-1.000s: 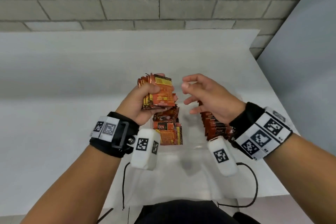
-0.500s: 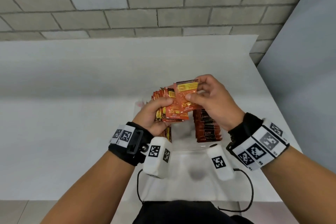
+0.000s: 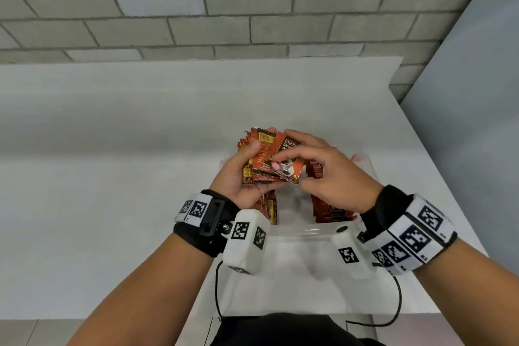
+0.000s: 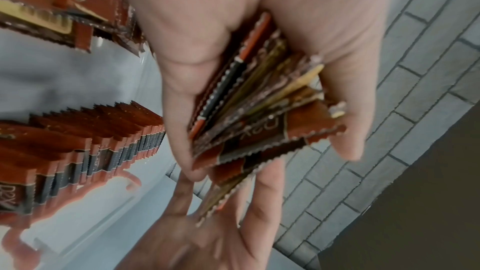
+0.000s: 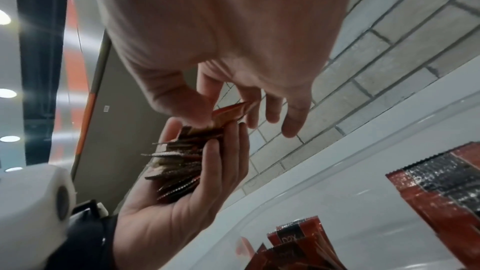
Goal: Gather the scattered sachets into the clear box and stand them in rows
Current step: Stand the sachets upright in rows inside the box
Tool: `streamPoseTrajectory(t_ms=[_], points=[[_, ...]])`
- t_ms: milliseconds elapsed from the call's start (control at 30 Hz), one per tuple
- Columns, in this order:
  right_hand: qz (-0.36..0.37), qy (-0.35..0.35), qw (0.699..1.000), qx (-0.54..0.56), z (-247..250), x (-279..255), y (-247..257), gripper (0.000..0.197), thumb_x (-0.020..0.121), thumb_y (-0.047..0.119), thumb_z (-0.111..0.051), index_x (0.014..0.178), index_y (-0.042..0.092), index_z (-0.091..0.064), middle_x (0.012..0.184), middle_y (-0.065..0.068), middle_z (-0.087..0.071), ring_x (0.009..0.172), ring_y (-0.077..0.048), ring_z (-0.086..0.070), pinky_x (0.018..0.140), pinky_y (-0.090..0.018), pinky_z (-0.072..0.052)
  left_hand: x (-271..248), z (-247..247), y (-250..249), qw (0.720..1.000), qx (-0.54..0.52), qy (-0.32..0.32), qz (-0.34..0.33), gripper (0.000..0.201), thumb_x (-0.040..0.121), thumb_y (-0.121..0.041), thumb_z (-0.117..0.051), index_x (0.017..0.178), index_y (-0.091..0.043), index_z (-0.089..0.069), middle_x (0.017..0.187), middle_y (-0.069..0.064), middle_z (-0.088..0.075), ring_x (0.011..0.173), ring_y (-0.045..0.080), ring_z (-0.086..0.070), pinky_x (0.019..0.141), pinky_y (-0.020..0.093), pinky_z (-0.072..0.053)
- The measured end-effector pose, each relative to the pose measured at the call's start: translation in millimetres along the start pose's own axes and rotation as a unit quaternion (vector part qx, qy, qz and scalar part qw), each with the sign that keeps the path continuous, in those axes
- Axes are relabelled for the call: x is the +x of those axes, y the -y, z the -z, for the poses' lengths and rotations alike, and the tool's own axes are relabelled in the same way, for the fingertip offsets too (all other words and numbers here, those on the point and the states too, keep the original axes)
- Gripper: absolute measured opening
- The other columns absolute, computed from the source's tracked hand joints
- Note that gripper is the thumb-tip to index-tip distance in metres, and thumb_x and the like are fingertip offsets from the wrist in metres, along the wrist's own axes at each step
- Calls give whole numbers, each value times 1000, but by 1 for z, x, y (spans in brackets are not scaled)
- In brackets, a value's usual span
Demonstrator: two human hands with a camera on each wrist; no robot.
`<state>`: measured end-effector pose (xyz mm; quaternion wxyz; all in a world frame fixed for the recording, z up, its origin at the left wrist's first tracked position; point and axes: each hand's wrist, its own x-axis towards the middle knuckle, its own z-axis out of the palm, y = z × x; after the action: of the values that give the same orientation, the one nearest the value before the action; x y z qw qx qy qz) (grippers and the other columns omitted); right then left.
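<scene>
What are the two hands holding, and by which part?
The left hand grips a stack of sachets around its lower half. The right hand pinches the front sachet on its face, thumb in front.

The camera on my head looks forward and down over both forearms onto the white surface (image 3: 140,177), with the brick wall (image 3: 252,8) across the top. It sits well back, so both wrists show whole. The camera on my left wrist looks along my left hand (image 4: 259,38) from very close, at the fanned bundle of sachets (image 4: 259,114) in its grip. The camera on my right wrist looks along my right hand (image 5: 221,38) from just as near, tilted up toward wall and ceiling. All three views share the bundle, both hands and the rows in the clear box (image 3: 314,230).
</scene>
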<state>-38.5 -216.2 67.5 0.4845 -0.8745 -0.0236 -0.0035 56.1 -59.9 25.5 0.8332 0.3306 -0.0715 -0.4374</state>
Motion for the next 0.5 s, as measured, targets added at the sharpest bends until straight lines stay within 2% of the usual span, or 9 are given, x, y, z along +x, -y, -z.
streamPoseTrajectory(t_ms=[33, 100, 167, 200, 267, 333, 400, 467, 500], points=[[-5, 17, 1000, -12, 0, 0, 0, 62, 74, -1, -59, 112, 48, -58, 149, 15, -29, 141, -10, -22, 117, -36, -20, 0, 3, -1, 1000, 6, 12, 3, 65, 50, -27, -94, 110, -19, -71, 110, 11, -70, 95, 29, -69, 76, 46, -59], [-5, 55, 998, -15, -1, 0, -1, 62, 71, 11, -58, 118, 51, -55, 152, 15, -26, 142, -9, -20, 118, -37, -19, -1, 4, -1, 999, 30, 23, 7, 71, 49, -21, -93, 116, -15, -67, 105, 13, -72, 92, 26, -71, 72, 41, -59], [3, 57, 998, 16, -3, 0, -1, 52, 69, 28, -55, 117, 48, -58, 148, 16, -33, 139, -5, -27, 116, -31, -23, -2, 4, -1, 999, 35, 23, 8, 77, 53, -4, -83, 124, -8, -54, 99, 15, -72, 86, 27, -71, 68, 40, -59], [4, 31, 998, 47, -5, 2, 0, 44, 72, 32, -57, 115, 44, -61, 144, 15, -40, 135, -4, -35, 113, -27, -29, -2, 3, -1, 999, 31, 22, 4, 74, 54, 3, -73, 124, -8, -52, 100, 15, -72, 85, 28, -71, 69, 41, -59], [-23, -83, 990, 111, -5, 6, 1, 29, 85, 23, -63, 112, 33, -61, 127, 8, -55, 113, -5, -55, 97, -27, -45, 0, 3, -2, 999, 27, 16, -10, 68, 52, 1, -65, 118, -12, -57, 102, 14, -71, 86, 29, -70, 70, 43, -59], [-83, -172, 974, 120, -2, 11, 3, 25, 92, 16, -61, 114, 25, -56, 104, 4, -62, 81, -5, -62, 75, -24, -50, 2, 3, -3, 999, 30, 3, -17, 67, 50, -1, -66, 115, -14, -60, 100, 13, -70, 87, 29, -69, 70, 42, -59], [-128, -162, 975, 88, 3, 16, 4, 22, 91, 17, -62, 113, 18, -58, 87, 1, -64, 69, -8, -60, 66, -20, -49, 3, 3, -6, 999, 41, 0, -19, 67, 52, 5, -63, 116, -14, -60, 97, 12, -71, 85, 28, -69, 62, 37, -58], [-136, -121, 980, 81, 9, 20, 8, 12, 90, 14, -64, 101, 15, -66, 78, -3, -67, 68, -12, -60, 66, -24, -50, 4, 3, -9, 999, 48, -1, -25, 65, 56, 6, -64, 118, -13, -59, 95, 11, -71, 80, 27, -70, 53, 31, -55], [-129, -106, 984, 67, 13, 22, 10, 8, 89, 13, -64, 96, 15, -68, 77, -2, -68, 69, -13, -61, 69, -26, -51, 4, 4, -11, 998, 49, 3, -29, 66, 54, 4, -71, 116, -14, -61, 97, 12, -71, 81, 27, -70, 53, 32, -56]])
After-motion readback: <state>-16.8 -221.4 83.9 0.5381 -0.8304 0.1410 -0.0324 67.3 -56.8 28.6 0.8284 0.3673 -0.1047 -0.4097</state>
